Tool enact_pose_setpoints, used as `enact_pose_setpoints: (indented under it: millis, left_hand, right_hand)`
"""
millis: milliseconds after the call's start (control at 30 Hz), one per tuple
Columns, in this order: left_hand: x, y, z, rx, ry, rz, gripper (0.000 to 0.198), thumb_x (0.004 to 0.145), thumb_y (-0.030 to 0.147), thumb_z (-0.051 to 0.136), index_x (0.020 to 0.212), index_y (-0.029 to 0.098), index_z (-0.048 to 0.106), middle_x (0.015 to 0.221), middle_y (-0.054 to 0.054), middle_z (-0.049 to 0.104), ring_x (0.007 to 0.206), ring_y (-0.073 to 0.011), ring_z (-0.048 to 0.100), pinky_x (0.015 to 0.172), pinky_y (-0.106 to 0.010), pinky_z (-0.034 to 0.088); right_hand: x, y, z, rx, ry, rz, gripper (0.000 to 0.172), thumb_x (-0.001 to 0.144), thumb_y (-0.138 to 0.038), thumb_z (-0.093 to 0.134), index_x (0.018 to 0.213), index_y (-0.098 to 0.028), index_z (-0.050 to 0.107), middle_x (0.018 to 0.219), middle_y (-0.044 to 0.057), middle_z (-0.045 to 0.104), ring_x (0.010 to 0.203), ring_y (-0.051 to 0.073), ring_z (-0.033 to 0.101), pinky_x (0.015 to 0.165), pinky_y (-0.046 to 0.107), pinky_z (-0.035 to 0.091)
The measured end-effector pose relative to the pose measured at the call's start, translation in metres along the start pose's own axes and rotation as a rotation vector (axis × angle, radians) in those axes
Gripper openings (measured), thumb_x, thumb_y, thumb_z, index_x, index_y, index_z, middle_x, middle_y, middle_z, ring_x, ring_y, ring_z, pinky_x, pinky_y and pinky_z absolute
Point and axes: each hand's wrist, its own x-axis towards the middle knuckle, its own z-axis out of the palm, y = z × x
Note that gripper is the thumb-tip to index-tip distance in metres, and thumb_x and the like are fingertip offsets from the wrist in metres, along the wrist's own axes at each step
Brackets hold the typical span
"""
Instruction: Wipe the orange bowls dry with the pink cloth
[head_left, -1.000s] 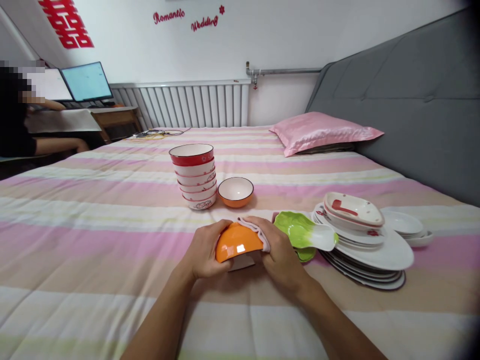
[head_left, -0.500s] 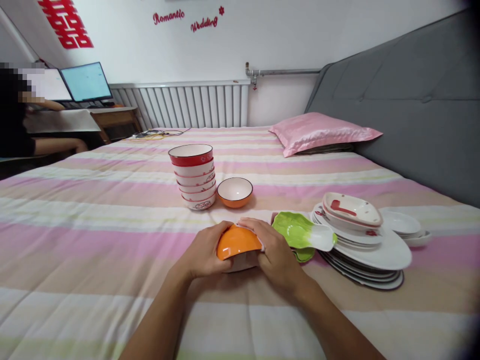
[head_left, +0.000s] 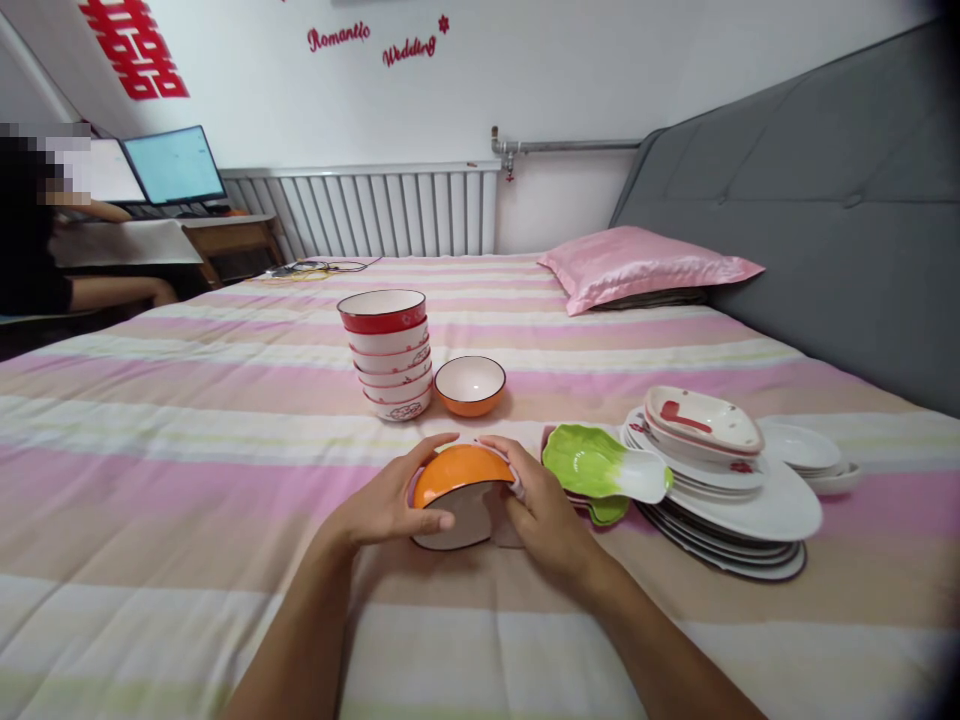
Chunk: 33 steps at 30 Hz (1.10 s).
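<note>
Both hands hold an orange bowl [head_left: 459, 472] with a white inside, tipped on its side so the opening faces me, just above the striped bed. My left hand [head_left: 386, 500] grips its left rim, fingers curled over the top. My right hand [head_left: 541, 508] presses a pale pink cloth [head_left: 504, 458] against the bowl's right side. Behind the hands stands a second orange bowl [head_left: 470, 385], upright, next to a stack of red and white bowls [head_left: 388, 353].
A green leaf-shaped dish [head_left: 592, 465] and a pile of white plates [head_left: 739, 500] lie to the right. A pink pillow [head_left: 645, 262] rests by the grey headboard [head_left: 810, 190]. A person sits at a desk with monitors [head_left: 174, 165] at far left.
The bowl has turned in my hands and shifted slightly left, so more of its white inside shows. My left fingers have spread over its rim.
</note>
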Motion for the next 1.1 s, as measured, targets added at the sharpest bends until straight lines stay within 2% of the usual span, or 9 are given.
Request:
enact_pose_setpoints:
  millis: [133,233,333,433,600,733,933,1033,1100]
  left_hand:
    - [0.0,0.005,0.007,-0.024,0.077,0.104,0.087,0.067,0.053,0.072,0.14,0.023,0.035,0.144,-0.013,0.041,0.128,-0.0334,0.043,0.105,-0.048,0.039]
    - [-0.002,0.011,0.007,0.048,0.078,0.084,0.086,0.067,0.051,0.073,0.139,0.022,0.035,0.139,-0.012,0.046,0.124,-0.0331,0.047,0.103,-0.048,0.041]
    - [-0.007,0.015,0.002,0.052,0.04,0.018,0.086,0.068,0.047,0.072,0.14,0.022,0.031,0.133,-0.011,0.05,0.119,-0.0307,0.052,0.099,-0.045,0.045]
    - [-0.01,0.017,-0.002,0.101,-0.006,-0.003,0.08,0.064,0.038,0.076,0.132,0.022,0.039,0.126,-0.008,0.055,0.112,-0.028,0.055,0.095,-0.04,0.048]
    - [-0.007,0.018,-0.001,0.225,0.042,-0.058,0.049,0.06,0.024,0.064,0.107,0.017,0.052,0.093,-0.003,0.062,0.079,-0.0219,0.06,0.067,-0.031,0.05]
    - [-0.003,0.014,0.003,0.271,0.14,0.027,0.051,0.056,0.023,0.061,0.106,0.017,0.052,0.097,-0.003,0.062,0.083,-0.0238,0.06,0.072,-0.033,0.05]
    - [0.007,0.004,0.018,0.205,0.269,0.176,0.066,0.052,0.018,0.06,0.117,0.019,0.048,0.11,-0.006,0.061,0.094,-0.0267,0.059,0.084,-0.038,0.049]
    - [0.013,0.002,0.026,0.118,0.232,0.206,0.068,0.052,0.019,0.058,0.119,0.018,0.047,0.116,-0.008,0.06,0.098,-0.028,0.059,0.086,-0.04,0.049]
    - [0.015,0.002,0.03,0.095,0.198,0.218,0.069,0.052,0.019,0.06,0.12,0.018,0.047,0.12,-0.01,0.059,0.1,-0.0286,0.058,0.087,-0.04,0.049]
  right_hand:
    - [-0.003,-0.007,0.006,-0.144,-0.003,-0.121,0.059,0.076,-0.002,0.042,0.132,-0.022,0.043,0.136,0.008,0.052,0.127,0.021,0.047,0.106,0.043,0.04]
    - [-0.006,-0.013,0.011,-0.194,-0.011,-0.197,0.067,0.072,0.0,0.042,0.135,-0.02,0.038,0.138,0.01,0.05,0.129,0.022,0.044,0.108,0.045,0.038]
    - [-0.009,-0.019,0.013,-0.133,-0.043,-0.187,0.076,0.067,-0.002,0.047,0.139,-0.02,0.031,0.14,0.011,0.045,0.13,0.022,0.042,0.109,0.044,0.038]
    - [-0.013,-0.024,0.01,-0.003,-0.091,-0.139,0.081,0.062,-0.004,0.051,0.139,-0.02,0.028,0.143,0.011,0.041,0.133,0.023,0.039,0.112,0.042,0.034]
    - [-0.014,-0.025,0.002,0.277,-0.186,-0.074,0.07,0.065,-0.011,0.049,0.133,-0.023,0.037,0.154,0.007,0.029,0.143,0.024,0.025,0.116,0.046,0.025]
    - [-0.01,-0.024,-0.004,0.36,-0.172,-0.044,0.058,0.071,-0.013,0.046,0.128,-0.026,0.046,0.154,0.002,0.03,0.143,0.024,0.026,0.116,0.046,0.025]
    - [-0.004,-0.024,-0.015,0.109,-0.049,-0.197,0.064,0.075,-0.01,0.048,0.138,-0.025,0.04,0.145,0.006,0.045,0.135,0.023,0.04,0.113,0.045,0.033]
    - [-0.002,-0.019,-0.016,-0.108,-0.067,-0.325,0.068,0.07,-0.005,0.048,0.136,-0.025,0.044,0.142,0.005,0.048,0.134,0.024,0.041,0.113,0.049,0.031]
    - [-0.002,-0.015,-0.014,-0.203,-0.07,-0.354,0.07,0.066,-0.005,0.049,0.133,-0.025,0.046,0.141,0.006,0.049,0.133,0.024,0.041,0.113,0.049,0.032]
